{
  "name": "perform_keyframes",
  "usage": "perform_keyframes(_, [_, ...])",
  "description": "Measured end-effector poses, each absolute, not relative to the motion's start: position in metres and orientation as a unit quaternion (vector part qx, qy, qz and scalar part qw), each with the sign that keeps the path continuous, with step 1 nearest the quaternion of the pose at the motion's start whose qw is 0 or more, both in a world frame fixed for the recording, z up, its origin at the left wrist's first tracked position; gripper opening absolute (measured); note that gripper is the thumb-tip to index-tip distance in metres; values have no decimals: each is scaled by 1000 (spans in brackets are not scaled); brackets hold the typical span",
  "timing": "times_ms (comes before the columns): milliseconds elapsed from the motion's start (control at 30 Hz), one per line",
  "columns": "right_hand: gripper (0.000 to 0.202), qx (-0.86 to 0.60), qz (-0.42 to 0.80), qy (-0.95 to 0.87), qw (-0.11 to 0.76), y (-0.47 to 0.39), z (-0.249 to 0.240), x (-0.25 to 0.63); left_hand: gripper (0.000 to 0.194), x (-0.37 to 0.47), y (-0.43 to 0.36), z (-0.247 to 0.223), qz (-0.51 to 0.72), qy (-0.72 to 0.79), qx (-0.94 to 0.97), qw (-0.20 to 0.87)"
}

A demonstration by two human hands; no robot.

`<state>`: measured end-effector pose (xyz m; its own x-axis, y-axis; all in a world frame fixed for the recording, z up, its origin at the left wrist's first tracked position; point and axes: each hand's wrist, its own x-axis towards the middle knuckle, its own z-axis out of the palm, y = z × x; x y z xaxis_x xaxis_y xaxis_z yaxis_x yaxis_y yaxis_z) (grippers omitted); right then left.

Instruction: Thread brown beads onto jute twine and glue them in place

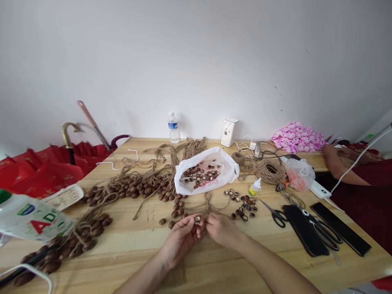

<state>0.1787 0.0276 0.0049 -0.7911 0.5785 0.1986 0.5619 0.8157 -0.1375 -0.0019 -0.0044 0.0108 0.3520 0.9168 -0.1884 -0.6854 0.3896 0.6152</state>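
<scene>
Head view: both hands pinch a bead on twine at the near edge of the worktop

Head camera looks down on a wooden worktop where the left hand and the right hand meet near the middle, close to the near edge. Between their fingertips sits a small brown bead, held up just above the wood. The left grip is narrow, thumb and forefinger closed on the bead; the right grip is also narrow, its fingers pinched on the twine strand just right of the bead. That strand runs away from the hands toward the far side, in a knotted bundle.

Just beyond the hands lies an open white plastic bag, spread flat, with many cut brown bead rings inside it. Right of the bag, a loose scatter of bead rings rests on the bare wood, near a small glue bottle. Left of the bag, strung nuts on twine sprawl toward the left edge. A coil of twine sits to the right, with black scissors nearer. A second, knotted clear bag with orange contents lies further right. At the far edge stand a water bottle and a white carton. Another person's arm rests at the far right.
</scene>
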Motion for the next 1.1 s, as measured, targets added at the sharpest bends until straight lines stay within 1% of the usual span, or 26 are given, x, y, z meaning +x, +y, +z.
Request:
perform_keyframes(67, [10,-324,73,-931,153,29,7,179,22,0,-5,9,506,267,222,790])
perform_keyframes(267, [12,-395,227,-837,304,32,10,182,24,1,-5,4,515,308,201,774])
perform_keyframes(400, [8,-460,331,-745,352,37,7,180,21,2,-5,6,509,317,189,777])
perform_keyframes(533, [19,-457,493,-641,371,42,5,180,19,4,-5,7,501,331,184,778])
perform_keyframes(600, [25,-429,533,-628,369,43,4,181,16,4,-5,6,497,336,183,779])
perform_keyframes(900, [27,-397,588,-595,377,41,7,181,10,5,-4,3,506,353,170,768])
perform_keyframes(1100, [24,-408,576,-610,360,39,4,178,8,5,-4,7,506,364,158,766])
